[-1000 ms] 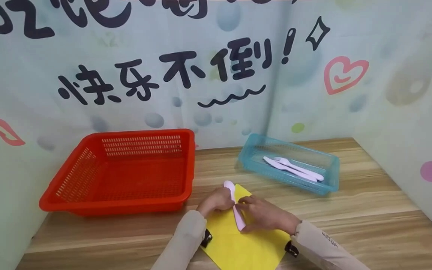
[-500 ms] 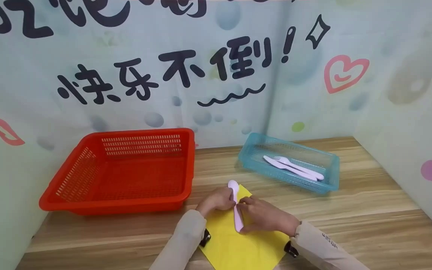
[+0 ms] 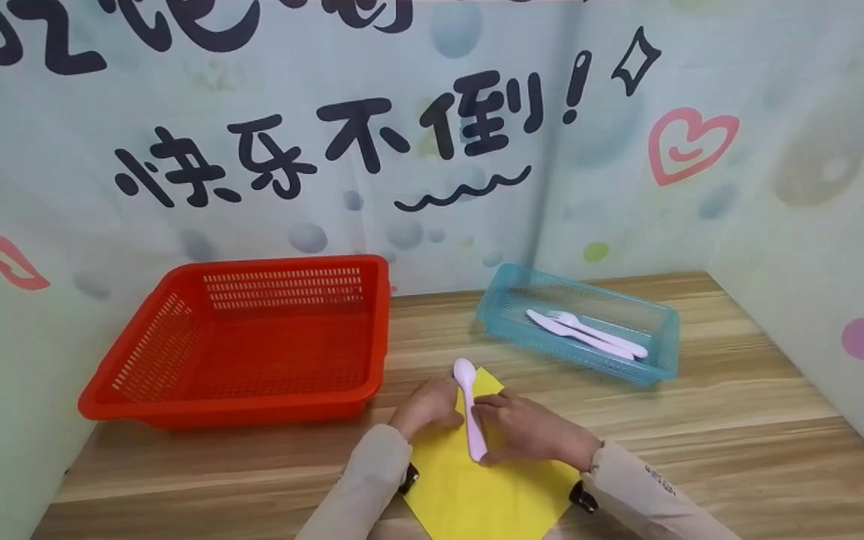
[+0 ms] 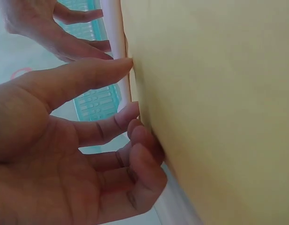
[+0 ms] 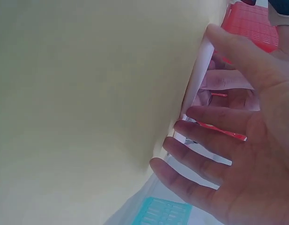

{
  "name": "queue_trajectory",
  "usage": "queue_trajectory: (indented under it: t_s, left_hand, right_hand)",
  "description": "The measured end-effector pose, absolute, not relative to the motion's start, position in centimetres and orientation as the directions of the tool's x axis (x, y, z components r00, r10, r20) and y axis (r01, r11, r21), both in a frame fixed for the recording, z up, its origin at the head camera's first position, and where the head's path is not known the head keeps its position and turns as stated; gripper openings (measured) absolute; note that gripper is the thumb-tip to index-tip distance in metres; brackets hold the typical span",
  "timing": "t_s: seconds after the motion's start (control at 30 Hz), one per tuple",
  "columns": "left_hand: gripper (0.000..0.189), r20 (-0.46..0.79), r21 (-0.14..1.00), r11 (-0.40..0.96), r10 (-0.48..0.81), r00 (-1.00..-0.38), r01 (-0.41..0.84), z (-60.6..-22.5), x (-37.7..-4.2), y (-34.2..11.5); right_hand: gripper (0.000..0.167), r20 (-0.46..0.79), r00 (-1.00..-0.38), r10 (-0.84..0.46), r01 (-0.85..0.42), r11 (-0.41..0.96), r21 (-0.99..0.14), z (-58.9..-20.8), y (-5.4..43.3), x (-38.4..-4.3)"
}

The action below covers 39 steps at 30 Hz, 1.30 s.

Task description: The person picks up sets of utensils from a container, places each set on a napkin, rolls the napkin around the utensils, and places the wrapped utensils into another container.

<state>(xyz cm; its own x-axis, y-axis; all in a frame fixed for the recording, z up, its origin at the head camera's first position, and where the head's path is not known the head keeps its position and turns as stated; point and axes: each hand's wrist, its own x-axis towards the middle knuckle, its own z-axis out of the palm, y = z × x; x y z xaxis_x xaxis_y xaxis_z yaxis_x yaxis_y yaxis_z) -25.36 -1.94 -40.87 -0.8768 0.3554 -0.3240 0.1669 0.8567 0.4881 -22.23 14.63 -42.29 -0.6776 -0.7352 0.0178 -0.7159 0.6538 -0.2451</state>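
Observation:
A pale pink spoon (image 3: 469, 409) lies lengthwise on a yellow sheet (image 3: 492, 495), its bowl reaching past the sheet's far edge. My left hand (image 3: 429, 409) rests on the sheet just left of the spoon. In the left wrist view, that hand (image 4: 78, 140) has its thumb on the sheet and its other fingers loosely bent. On the spoon's right side, my right hand (image 3: 529, 429) touches the handle. The right wrist view shows this hand (image 5: 242, 126) with fairly straight fingers, the thumb tip at the handle's end and the index finger farther along the spoon.
A red plastic basket (image 3: 233, 411) stands on the wooden table (image 3: 747, 420) at the left. At the back right, a blue basket (image 3: 507, 330) holds a pink knife (image 3: 578, 335) and a pink fork (image 3: 604, 339). A printed curtain (image 3: 432, 247) hangs behind the table.
The spoon's handle end first shifted slightly left on the sheet. My left hand has then let go of the spoon and moved a little left. The right hand has stayed beside the handle.

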Motion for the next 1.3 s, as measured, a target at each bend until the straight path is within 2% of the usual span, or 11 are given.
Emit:
queue_trajectory:
  t_s: [0.23, 0.5, 0.7, 0.83, 0.97, 1.1, 1.3]
  left_hand:
    - [0.032, -0.311, 0.47, 0.859, 0.374, -0.874, 0.201, -41.0, -25.6, -1.4]
    - [0.02, -0.267, 0.397, 0.869, 0.416, -0.869, 0.295, -40.9, -25.6, -1.1]
    - [0.021, -0.274, 0.37, 0.887, 0.388, -0.88, 0.276, -40.6, -25.7, -1.0]
    - [0.018, -0.245, 0.377, 0.89, 0.363, -0.899, 0.256, -39.9, -25.8, -0.9]
    - [0.015, -0.113, 0.445, 0.836, 0.409, -0.905, 0.322, -39.2, -26.2, -0.4]
    - [0.027, 0.032, 0.533, 0.732, 0.484, -0.874, 0.425, -38.7, -26.7, 0.4]
    - [0.04, 0.188, 0.631, 0.6, 0.497, -0.847, 0.492, -38.0, -27.8, 1.9]
  right_hand:
    - [0.061, -0.016, -0.699, -0.715, -0.689, 0.68, -0.25, -42.1, 15.1, -22.4]
    - [0.06, 0.027, -0.659, -0.752, -0.743, 0.645, -0.179, -42.3, 15.6, -22.3]
    - [0.058, 0.022, -0.649, -0.761, -0.75, 0.634, -0.19, -42.2, 16.0, -22.5]
    - [0.051, 0.074, -0.639, -0.766, -0.76, 0.614, -0.215, -42.0, 16.4, -22.7]
    - [0.042, 0.167, -0.645, -0.746, -0.759, 0.6, -0.253, -41.4, 17.2, -23.3]
    - [0.034, 0.262, -0.666, -0.699, -0.744, 0.592, -0.312, -40.3, 18.3, -24.1]
    - [0.025, 0.374, -0.767, -0.521, -0.641, 0.645, -0.417, -38.1, 20.6, -25.6]
